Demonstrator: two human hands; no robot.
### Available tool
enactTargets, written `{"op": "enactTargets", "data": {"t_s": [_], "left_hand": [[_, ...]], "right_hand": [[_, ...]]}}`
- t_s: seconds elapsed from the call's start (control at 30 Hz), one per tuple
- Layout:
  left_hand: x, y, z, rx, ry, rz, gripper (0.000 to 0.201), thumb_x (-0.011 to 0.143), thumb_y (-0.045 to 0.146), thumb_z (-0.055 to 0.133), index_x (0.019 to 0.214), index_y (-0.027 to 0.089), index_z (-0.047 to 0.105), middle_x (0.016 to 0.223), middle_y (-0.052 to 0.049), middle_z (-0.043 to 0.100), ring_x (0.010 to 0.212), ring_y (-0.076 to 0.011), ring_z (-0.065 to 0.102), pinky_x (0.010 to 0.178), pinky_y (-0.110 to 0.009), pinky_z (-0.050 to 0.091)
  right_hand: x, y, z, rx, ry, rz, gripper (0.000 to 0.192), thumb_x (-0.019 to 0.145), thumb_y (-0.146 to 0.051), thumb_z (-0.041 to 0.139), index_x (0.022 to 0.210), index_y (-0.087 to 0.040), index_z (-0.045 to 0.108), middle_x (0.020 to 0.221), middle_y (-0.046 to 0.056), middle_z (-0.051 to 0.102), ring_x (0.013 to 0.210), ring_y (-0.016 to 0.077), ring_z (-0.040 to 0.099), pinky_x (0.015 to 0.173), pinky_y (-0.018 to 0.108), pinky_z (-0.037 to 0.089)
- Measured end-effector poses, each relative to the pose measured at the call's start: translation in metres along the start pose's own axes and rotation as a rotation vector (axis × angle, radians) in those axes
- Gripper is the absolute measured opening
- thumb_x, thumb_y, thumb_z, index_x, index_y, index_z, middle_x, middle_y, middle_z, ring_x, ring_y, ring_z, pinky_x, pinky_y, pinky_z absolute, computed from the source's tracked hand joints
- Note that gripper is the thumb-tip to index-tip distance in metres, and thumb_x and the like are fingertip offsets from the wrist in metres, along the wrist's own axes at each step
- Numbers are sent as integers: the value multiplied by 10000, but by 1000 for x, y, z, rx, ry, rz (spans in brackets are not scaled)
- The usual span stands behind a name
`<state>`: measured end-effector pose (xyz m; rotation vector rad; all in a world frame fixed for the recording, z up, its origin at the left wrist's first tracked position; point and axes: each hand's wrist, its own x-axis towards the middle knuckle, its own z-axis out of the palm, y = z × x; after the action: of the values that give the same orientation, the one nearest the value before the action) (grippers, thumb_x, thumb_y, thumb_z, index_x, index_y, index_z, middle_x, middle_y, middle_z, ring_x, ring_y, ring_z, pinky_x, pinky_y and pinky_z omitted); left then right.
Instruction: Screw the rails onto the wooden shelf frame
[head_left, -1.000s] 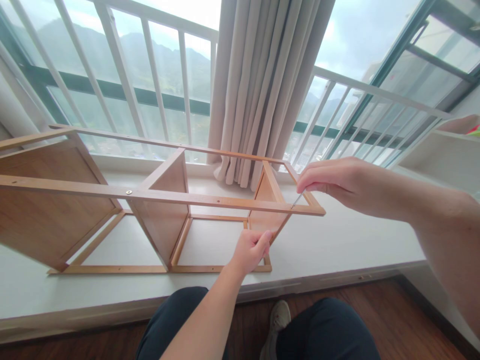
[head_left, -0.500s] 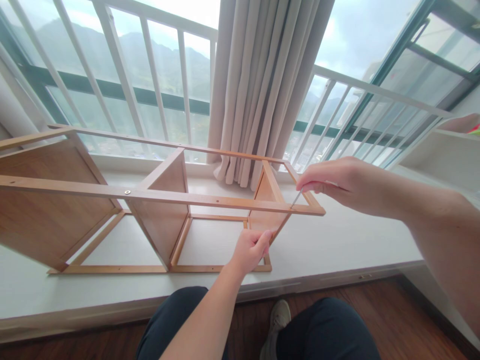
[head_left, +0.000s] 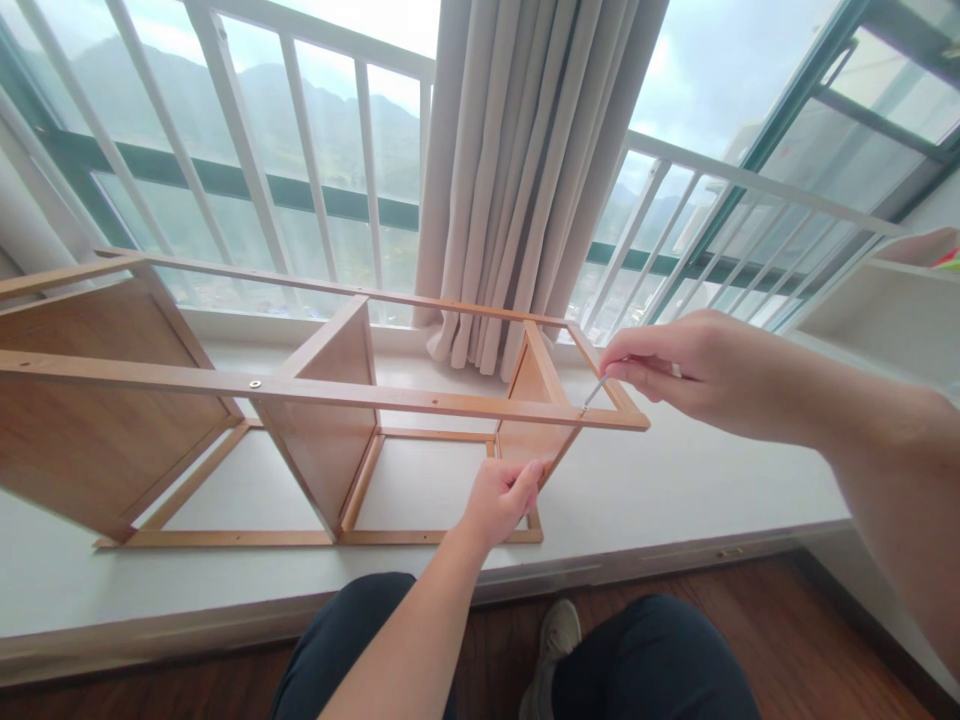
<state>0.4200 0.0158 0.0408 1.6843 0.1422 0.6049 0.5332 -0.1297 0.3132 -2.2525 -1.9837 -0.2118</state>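
A wooden shelf unit (head_left: 375, 393) lies on its side, its long rails running left to right and its shelf boards (head_left: 330, 420) standing between them. My right hand (head_left: 667, 365) pinches a thin metal hex key (head_left: 596, 390). The key's lower end meets the front upper rail near its right end, where a screw (head_left: 583, 410) seems to sit. My left hand (head_left: 504, 500) is closed around the lower front edge of the rightmost shelf board (head_left: 536, 400); the fingers behind it are partly hidden. Farther left on that rail shows a round metal fastener (head_left: 255, 384).
The unit rests on a white window ledge (head_left: 712, 480). Behind it are a white railing (head_left: 322, 170) and a grey curtain (head_left: 517, 180). A white open cabinet (head_left: 892, 310) stands at the right. My knees are close to the ledge, above a dark wood floor (head_left: 787, 640).
My right hand has shifted slightly and its fingers have turned a little with the hex key. My left hand and the shelf unit look unmoved.
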Motion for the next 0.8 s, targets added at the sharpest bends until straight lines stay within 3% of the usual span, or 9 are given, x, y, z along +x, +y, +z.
{"op": "enactTargets", "data": {"t_s": [0.33, 0.8], "left_hand": [[1, 5, -1, 13, -3, -15, 722, 989, 657, 466, 439, 191, 497, 396, 16, 455, 443, -93, 435, 528, -259, 344], [2, -1, 0, -2, -11, 0, 734, 1002, 663, 453, 440, 192, 493, 405, 16, 470, 448, -93, 443, 551, -262, 369]], "right_hand": [[1, 15, 2, 51, 7, -176, 229, 1022, -229, 508, 965, -272, 726, 988, 38, 773, 873, 244, 703, 804, 371, 501], [6, 12, 5, 118, 54, -255, 231, 1034, -224, 540, 987, -253, 764, 1035, 66, 767, 916, 228, 707, 819, 346, 509]]}}
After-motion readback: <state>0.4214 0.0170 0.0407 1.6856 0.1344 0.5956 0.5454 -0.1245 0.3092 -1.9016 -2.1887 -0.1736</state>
